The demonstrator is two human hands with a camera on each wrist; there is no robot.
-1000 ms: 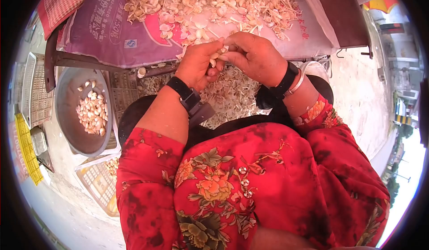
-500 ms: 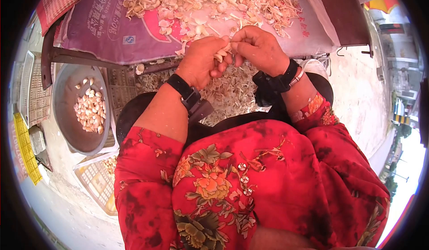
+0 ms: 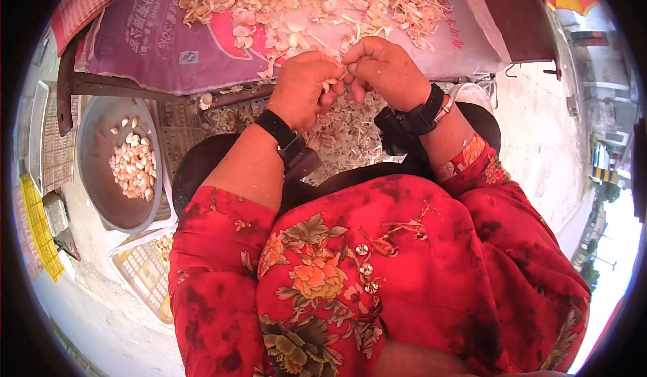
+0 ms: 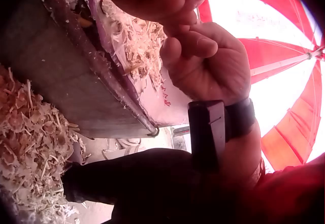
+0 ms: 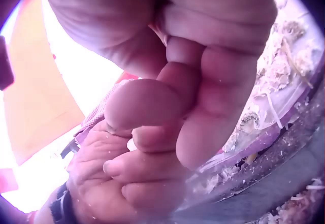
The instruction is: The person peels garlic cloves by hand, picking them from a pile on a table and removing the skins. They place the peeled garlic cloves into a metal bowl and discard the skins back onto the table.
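Both hands meet at the table's near edge in the head view. The left hand [image 3: 304, 88] holds pale garlic cloves [image 3: 328, 84] in its curled fingers, partly hidden by them. Against its fingertips, the right hand [image 3: 389, 75] pinches at the garlic with thumb and forefinger; what lies between them is mostly covered. In the right wrist view, a sliver of whitish garlic shows between the left hand [image 5: 127, 178] and the right fingers [image 5: 147, 102]. The left wrist view has the right hand [image 4: 208, 64] with its fingers bent inward, touching the left.
A heap of garlic and dry skins [image 3: 310, 6] covers a purple printed sack [image 3: 155, 47] on the table. To the left, a grey basin [image 3: 91, 154] holds several cloves, with plastic crates [image 3: 138, 269] around it. More skins [image 3: 347, 134] lie below, between the knees.
The hands stay together at nearly the same place. The right hand's fingertips have shifted over the garlic, and less of the cloves shows now. The view has shifted slightly.
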